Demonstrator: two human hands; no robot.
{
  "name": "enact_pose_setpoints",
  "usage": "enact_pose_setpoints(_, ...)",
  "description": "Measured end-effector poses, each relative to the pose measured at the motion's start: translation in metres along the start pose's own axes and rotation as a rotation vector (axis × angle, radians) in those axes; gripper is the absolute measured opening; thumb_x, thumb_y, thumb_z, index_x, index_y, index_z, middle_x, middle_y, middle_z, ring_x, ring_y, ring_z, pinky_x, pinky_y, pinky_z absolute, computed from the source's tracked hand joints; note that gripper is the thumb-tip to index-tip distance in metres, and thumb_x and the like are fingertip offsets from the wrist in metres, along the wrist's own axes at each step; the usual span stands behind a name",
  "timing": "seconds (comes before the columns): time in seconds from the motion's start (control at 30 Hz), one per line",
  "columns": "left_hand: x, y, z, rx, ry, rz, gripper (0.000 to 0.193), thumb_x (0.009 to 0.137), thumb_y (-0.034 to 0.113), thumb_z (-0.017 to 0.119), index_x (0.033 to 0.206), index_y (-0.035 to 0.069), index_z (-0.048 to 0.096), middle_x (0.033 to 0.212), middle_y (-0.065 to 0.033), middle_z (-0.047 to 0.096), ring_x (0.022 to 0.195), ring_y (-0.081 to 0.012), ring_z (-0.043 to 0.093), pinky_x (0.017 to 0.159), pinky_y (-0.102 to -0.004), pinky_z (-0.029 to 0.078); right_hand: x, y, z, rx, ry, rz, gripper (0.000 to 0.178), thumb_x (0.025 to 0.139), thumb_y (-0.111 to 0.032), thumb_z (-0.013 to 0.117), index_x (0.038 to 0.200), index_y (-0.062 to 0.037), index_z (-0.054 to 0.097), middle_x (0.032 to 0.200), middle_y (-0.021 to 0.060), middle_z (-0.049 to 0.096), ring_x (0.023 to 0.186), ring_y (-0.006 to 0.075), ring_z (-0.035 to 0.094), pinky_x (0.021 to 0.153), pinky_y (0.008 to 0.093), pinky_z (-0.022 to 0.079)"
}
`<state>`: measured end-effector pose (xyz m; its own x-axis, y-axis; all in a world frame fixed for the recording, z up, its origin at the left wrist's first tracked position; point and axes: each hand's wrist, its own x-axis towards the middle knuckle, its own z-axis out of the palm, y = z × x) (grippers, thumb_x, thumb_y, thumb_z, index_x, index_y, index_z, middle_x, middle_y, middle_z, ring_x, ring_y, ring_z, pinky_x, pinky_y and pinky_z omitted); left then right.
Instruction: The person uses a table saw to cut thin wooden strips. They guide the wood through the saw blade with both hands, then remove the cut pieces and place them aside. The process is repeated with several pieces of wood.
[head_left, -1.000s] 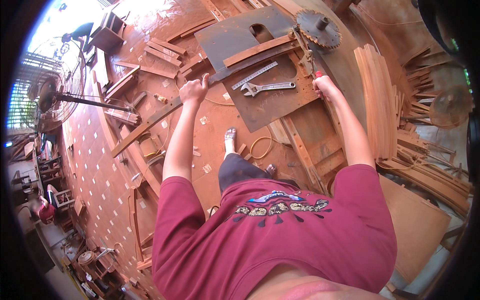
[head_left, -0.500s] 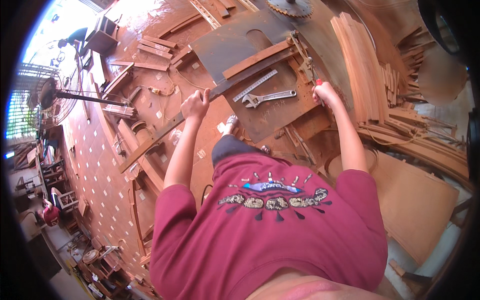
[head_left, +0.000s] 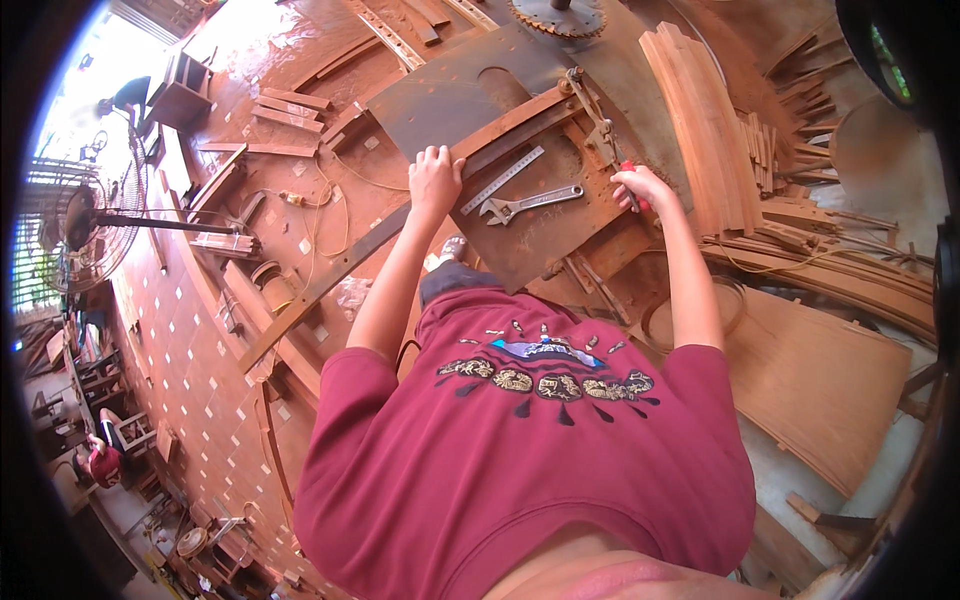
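On the dark metal work table [head_left: 510,245], a reddish wooden strip [head_left: 512,122] lies along a long straight bar [head_left: 330,270] that runs out past the table's left side. My left hand [head_left: 436,185] is closed over the strip's left end, knuckles up; the bar beneath it is partly hidden. My right hand [head_left: 645,188] grips a red-handled tool [head_left: 627,168] beside the metal clamp fitting [head_left: 600,130] at the bar's right end; my fingers hide most of the tool. An adjustable wrench [head_left: 530,203] and a steel ruler [head_left: 502,180] lie between my hands.
A toothed circular saw blade [head_left: 558,15] sits at the far edge. Stacked planks [head_left: 690,130] stand on the right, with a wooden panel [head_left: 820,370] nearer. A fan [head_left: 85,220], loose wood pieces [head_left: 290,110] and a cable [head_left: 330,200] are on the left. Another person [head_left: 103,462] is at lower left.
My left hand has moved right along the bar onto the wooden strip's end, from a raised-thumb fist. The strip now reaches the clamp fitting. My right hand stays at the red-handled tool, its wrist turned.
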<state>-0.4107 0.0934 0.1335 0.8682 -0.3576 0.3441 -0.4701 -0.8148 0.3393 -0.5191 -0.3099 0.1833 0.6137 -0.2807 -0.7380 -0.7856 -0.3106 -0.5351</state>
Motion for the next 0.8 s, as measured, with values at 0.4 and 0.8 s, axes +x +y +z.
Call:
enact_pose_setpoints(0.4,0.017,0.008,0.021,-0.235,0.02,-0.032,0.025,0.088,0.025,0.074,0.087,0.001,0.065,0.095,-0.0167,0.06,0.094,-0.0359,0.06,0.083,-0.0454,0.05,0.005,0.006,0.006,-0.228,0.125,-0.045,0.023,0.096,-0.016,0.058,0.097,0.0054,0.066,0.084,0.0112,0.072,0.069,0.0198,0.069,0.066,0.0367,0.056)
enact_pose_setpoints(0.8,0.024,0.014,0.029,-0.32,0.013,-0.076,0.023,0.09,0.022,0.073,0.093,0.0,0.069,0.093,-0.0165,0.06,0.093,-0.0366,0.059,0.084,-0.046,0.049,0.012,0.008,0.012,-0.075,0.143,-0.048,0.016,0.092,-0.012,0.061,0.086,0.0022,0.066,0.072,0.0083,0.067,0.059,0.0181,0.064,0.058,0.0351,0.054)
